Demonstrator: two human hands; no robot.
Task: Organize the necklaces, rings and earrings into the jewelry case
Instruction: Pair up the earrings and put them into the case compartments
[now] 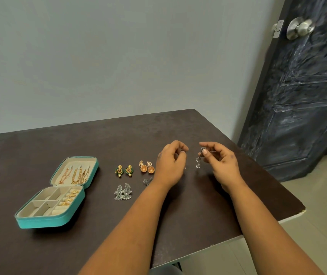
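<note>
Right hand: raised just above the tabletop, thumb and fingers pinching a silver drop earring by its top; beaded strands hang free below. Left hand: fingers curled inward near the right hand, fingertips close together; whether they pinch something small (possibly an earring back) cannot be told, as the fingers hide it.

Largest to smallest: tabletop, dark; teal jewelry case open at the left, well apart from both hands. Necklaces hang in its lid, gold rings sit in the roll slots, square compartments look unfilled. Between case and hands lie silver fan earrings, orange dome earrings, green-gold earrings and a small dark stud, half hidden by the left wrist.

Risk, judged: the earring must be carried leftward over the loose pairs. A light pinch on a dangling piece could slip, dropping it or snagging its strands; forearms passing low could scatter pairs.
</note>
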